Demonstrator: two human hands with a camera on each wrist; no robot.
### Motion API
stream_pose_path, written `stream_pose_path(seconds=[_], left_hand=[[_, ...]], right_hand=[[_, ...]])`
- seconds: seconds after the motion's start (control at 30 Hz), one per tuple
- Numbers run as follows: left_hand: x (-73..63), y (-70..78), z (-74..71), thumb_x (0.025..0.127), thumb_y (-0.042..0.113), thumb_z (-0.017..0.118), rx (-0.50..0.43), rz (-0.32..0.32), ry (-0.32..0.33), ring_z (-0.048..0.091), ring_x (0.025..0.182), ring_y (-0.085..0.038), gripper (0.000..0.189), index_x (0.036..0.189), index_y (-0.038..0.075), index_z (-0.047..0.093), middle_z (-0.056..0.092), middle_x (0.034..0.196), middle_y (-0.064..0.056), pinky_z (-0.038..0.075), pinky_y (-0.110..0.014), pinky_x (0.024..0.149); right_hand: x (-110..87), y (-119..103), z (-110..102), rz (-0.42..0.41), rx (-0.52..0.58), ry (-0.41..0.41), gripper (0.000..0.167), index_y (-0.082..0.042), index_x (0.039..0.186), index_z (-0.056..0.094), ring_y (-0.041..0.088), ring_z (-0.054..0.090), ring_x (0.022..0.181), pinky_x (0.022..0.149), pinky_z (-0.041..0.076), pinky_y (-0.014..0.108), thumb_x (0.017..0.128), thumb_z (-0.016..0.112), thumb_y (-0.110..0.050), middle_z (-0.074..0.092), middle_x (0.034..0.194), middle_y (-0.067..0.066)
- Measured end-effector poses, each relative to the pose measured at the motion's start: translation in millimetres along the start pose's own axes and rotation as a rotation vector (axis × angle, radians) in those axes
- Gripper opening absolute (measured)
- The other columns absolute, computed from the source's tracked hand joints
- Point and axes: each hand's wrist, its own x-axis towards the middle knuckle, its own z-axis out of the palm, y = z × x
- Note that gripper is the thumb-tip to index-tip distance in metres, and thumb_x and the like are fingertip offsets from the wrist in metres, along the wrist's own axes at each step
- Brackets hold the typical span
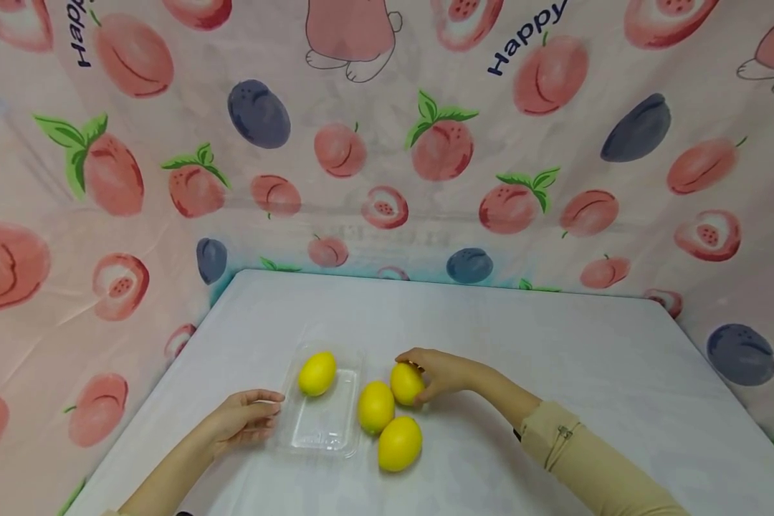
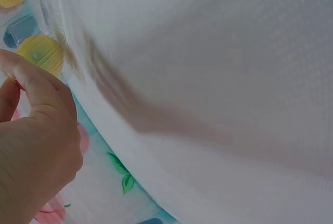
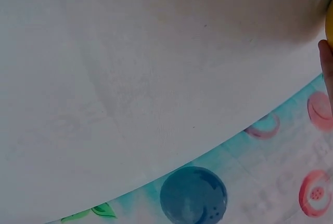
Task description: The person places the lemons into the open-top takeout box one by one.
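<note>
A clear plastic container (image 1: 325,428) lies on the white table with one lemon (image 1: 317,373) in its far part. My left hand (image 1: 241,418) is at the container's left side, fingertips right at the rim and fingers loosely bent. To the right of the container, my right hand (image 1: 448,373) grips a lemon (image 1: 406,385) between thumb and fingers. Beside it sit two more lemons, one (image 1: 376,408) close to the container and another (image 1: 400,444) nearer me. The left wrist view shows a lemon (image 2: 41,53) through the clear plastic. Only a sliver of the gripped lemon (image 3: 330,26) enters the right wrist view.
The white table (image 1: 555,344) reaches back to a fruit-printed cloth (image 1: 374,158) hanging behind it. The same cloth also hangs along the table's left and right sides.
</note>
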Motion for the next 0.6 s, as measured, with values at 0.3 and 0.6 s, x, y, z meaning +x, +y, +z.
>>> stream_pose_path(seconds=[0.3,0.6], left_hand=[[0.6,-0.2,-0.5,0.091,0.012,0.060,0.004,0.001,0.010,0.060,0.068,-0.005,0.022,0.111,0.003,0.060,0.063,0.078,0.005,0.058,-0.021,0.066],[1.9,-1.0,-0.4,0.092,0.012,0.059,0.010,-0.002,0.003,0.060,0.067,-0.005,0.021,0.111,0.003,0.060,0.062,0.077,0.004,0.058,-0.020,0.065]], right_hand=[[1.4,2.3,-1.1,-0.009,-0.015,0.010,0.070,0.004,0.134,0.043,0.025,0.053,0.112,0.102,0.046,0.040,0.076,0.077,-0.017,0.053,0.129,0.014],[-4.2,1.5,-4.1,-0.014,-0.054,0.020,0.069,0.005,0.133,0.044,0.024,0.053,0.110,0.100,0.047,0.039,0.076,0.076,-0.017,0.054,0.128,0.014]])
